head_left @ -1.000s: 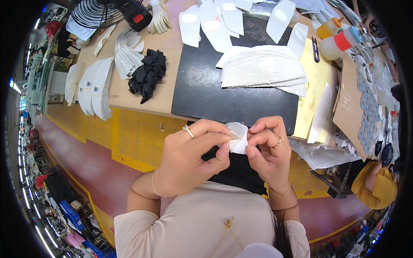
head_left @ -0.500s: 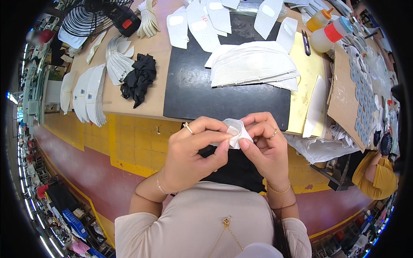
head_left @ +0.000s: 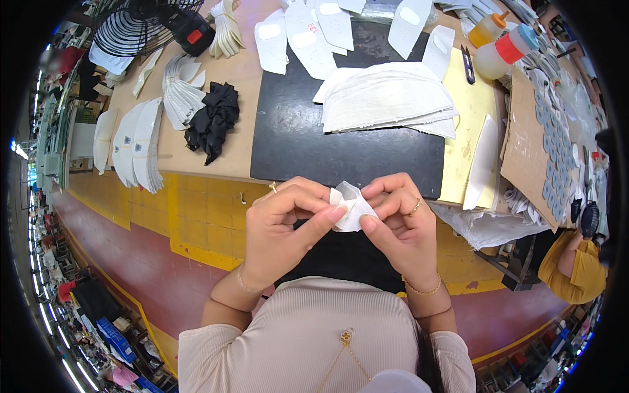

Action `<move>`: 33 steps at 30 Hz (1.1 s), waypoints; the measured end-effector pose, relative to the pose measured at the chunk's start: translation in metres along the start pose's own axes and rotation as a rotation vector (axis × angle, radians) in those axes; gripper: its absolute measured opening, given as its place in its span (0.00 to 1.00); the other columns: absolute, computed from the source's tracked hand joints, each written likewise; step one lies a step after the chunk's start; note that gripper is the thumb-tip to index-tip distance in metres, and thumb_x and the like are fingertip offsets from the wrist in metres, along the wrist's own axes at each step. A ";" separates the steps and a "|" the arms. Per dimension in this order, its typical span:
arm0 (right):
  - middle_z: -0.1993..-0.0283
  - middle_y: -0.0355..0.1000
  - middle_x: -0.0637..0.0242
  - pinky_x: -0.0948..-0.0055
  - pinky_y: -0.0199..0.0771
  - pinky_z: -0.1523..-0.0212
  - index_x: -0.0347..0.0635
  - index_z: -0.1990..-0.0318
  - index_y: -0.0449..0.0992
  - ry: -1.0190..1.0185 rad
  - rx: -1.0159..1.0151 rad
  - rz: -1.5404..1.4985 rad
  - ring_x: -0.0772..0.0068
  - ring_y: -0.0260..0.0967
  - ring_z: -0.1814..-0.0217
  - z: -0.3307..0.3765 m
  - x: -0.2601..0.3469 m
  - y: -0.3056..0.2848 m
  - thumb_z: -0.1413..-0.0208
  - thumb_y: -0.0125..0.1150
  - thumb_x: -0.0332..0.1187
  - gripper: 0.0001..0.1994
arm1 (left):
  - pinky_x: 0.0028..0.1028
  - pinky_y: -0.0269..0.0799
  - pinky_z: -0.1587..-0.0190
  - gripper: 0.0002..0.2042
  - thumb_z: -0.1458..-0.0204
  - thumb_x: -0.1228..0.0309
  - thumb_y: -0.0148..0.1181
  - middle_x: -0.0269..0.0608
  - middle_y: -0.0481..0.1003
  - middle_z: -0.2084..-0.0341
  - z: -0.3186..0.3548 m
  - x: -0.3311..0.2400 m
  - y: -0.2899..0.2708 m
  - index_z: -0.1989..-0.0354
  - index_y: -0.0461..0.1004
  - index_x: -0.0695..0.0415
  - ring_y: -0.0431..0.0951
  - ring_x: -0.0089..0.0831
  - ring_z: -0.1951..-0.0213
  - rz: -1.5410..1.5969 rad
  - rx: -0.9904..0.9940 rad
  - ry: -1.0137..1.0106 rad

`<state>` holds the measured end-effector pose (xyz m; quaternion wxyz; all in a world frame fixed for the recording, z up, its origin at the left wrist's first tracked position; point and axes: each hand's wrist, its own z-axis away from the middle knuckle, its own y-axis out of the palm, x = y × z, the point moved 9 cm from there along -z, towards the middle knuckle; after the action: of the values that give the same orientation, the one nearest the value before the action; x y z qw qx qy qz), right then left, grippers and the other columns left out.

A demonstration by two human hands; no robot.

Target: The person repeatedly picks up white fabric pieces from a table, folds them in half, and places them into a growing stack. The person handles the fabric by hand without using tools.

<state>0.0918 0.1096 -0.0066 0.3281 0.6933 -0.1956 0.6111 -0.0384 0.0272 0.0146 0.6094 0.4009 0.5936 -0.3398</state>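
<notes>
Between my two hands, just off the table's front edge, is a small folded piece of thin white material (head_left: 354, 211), partly see-through at its upper corner. My left hand (head_left: 288, 226) pinches its left side between thumb and fingers. On the opposite side, my right hand (head_left: 403, 219) grips it with the thumb below and the fingers above. Beyond my hands a black mat (head_left: 341, 154) lies on the table, with a fanned stack of white curved fabric pieces (head_left: 386, 101) on it.
White cut pieces (head_left: 137, 141) and a crumpled black cloth (head_left: 213, 121) lie at left, near a black fan (head_left: 154, 26). At right are a yellow sheet (head_left: 481, 98), thread snips (head_left: 467, 64), squeeze bottles (head_left: 504, 52) and cardboard with grey round pieces (head_left: 540, 144). A person in yellow (head_left: 573, 268) is at far right.
My left hand has shifted slightly left and turned, its thumb now pressing over the white piece. The piece is folded differently and shows more of its surface. My right hand stays almost still.
</notes>
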 end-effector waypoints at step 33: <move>0.50 0.70 0.55 0.70 0.76 0.55 0.37 0.63 0.65 -0.009 -0.482 0.229 0.68 0.72 0.52 0.034 -0.020 -0.103 0.45 0.60 0.22 0.08 | 0.16 0.72 0.71 0.08 0.43 0.83 0.55 0.42 0.71 0.64 -0.029 0.010 0.004 0.61 0.63 0.60 0.72 0.17 0.70 0.216 -0.057 0.212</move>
<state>0.1813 0.1564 -0.0492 0.4116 0.5711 -0.4141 0.5770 -0.0472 0.0551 0.0055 0.5874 0.4789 0.6173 -0.2110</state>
